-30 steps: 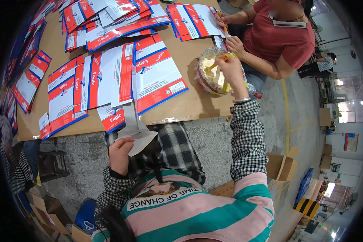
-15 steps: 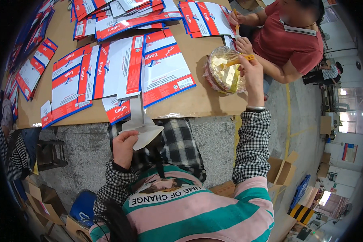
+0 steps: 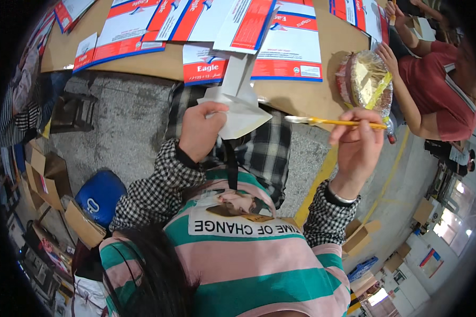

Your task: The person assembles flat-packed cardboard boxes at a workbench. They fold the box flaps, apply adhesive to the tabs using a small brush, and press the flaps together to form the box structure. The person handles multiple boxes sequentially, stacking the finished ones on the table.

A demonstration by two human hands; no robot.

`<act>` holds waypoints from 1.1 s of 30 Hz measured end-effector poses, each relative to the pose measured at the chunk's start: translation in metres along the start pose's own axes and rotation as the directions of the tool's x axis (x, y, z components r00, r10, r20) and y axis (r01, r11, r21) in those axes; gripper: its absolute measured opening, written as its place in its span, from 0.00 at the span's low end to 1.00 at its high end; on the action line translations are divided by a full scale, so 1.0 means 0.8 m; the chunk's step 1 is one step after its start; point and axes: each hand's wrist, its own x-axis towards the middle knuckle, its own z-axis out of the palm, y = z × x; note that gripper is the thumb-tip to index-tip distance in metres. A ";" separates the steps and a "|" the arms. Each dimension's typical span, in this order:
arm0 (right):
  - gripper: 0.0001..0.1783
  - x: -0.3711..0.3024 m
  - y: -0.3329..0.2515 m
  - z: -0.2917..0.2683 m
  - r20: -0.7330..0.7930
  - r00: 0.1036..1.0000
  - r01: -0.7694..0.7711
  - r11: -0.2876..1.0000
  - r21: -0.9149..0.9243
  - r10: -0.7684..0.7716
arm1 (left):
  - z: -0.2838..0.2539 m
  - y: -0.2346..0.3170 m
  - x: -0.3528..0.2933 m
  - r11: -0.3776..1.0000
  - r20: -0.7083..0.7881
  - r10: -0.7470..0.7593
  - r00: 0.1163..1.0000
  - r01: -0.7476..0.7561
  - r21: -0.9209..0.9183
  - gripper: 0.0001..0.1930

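Between thumb and fingers, my left hand [image 3: 202, 129] grips the pale inner flap of a printed carton blank [image 3: 243, 117] that hangs over the table's near edge. The blank's red, white and blue body [image 3: 246, 24] lies on the tabletop. My right hand [image 3: 358, 142] holds a small paintbrush [image 3: 333, 122] with a yellow handle. Its whitish bristles point left toward the flap and are apart from it. Beyond that hand, a plastic-lined tub [image 3: 360, 79] holds a pale yellowish substance, with a yellow-green strip across its top.
More flat carton blanks [image 3: 286, 55] cover the brown tabletop [image 3: 301, 94]. At the right, a co-worker in a red shirt [image 3: 433, 98] works with a brush too. A dark stool [image 3: 74, 112], open cardboard boxes [image 3: 53, 177] and a blue bag-like object [image 3: 101, 198] stand at the left.
My right hand has come away from the tub with the brush, moving nearer to me and toward the flap. My left hand keeps its hold on the flap. The whole view has shifted.
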 end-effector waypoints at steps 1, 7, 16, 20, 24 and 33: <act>0.08 -0.003 0.008 0.008 0.034 0.999 -0.007 0.999 -0.032 0.008 | 0.002 0.003 0.000 1.000 -0.008 0.004 1.000 -0.004 -0.020 0.12; 0.04 -0.013 0.034 0.027 0.114 0.988 -0.088 0.982 -0.165 0.108 | 0.001 -0.016 0.003 0.999 -0.006 0.032 0.999 -0.031 0.027 0.12; 0.03 -0.007 0.038 0.039 0.169 0.955 -0.183 0.932 -0.312 0.244 | -0.001 -0.017 0.001 0.997 -0.033 0.049 0.998 -0.047 0.062 0.12; 0.03 -0.006 0.034 0.043 0.160 0.959 -0.174 0.933 -0.316 0.233 | -0.001 -0.014 -0.001 0.996 -0.020 0.062 0.998 -0.060 0.072 0.12; 0.03 -0.005 0.038 0.048 0.203 0.937 -0.207 0.918 -0.337 0.285 | -0.002 -0.011 -0.001 0.991 -0.018 0.107 0.994 -0.105 0.085 0.12; 0.03 -0.007 0.032 0.057 0.219 0.928 -0.211 0.909 -0.359 0.302 | -0.001 -0.009 -0.002 0.986 -0.015 0.135 0.991 -0.133 0.097 0.12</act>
